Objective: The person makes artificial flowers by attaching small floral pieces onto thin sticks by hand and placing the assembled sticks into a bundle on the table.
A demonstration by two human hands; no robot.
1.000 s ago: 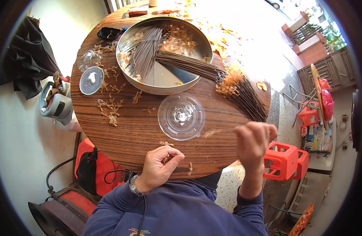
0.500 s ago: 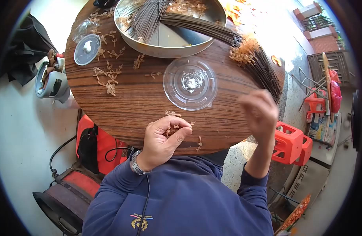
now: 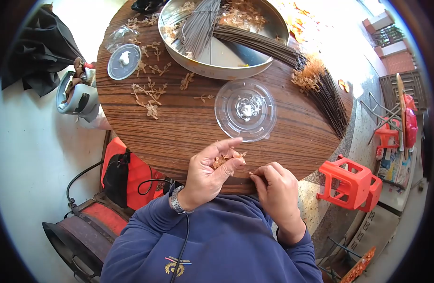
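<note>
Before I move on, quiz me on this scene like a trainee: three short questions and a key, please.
1. Multiple choice: what crosses the rim of the round metal pan?
A) a red plastic stool
B) a bundle of thin dark stems
C) a wristwatch

2. True or false: the left hand cups some orange-brown sprigs.

3. Fill in the colour: at the middle of the larger clear plastic lid sits a ____ smear.

Key: 1. B; 2. true; 3. white.
</note>
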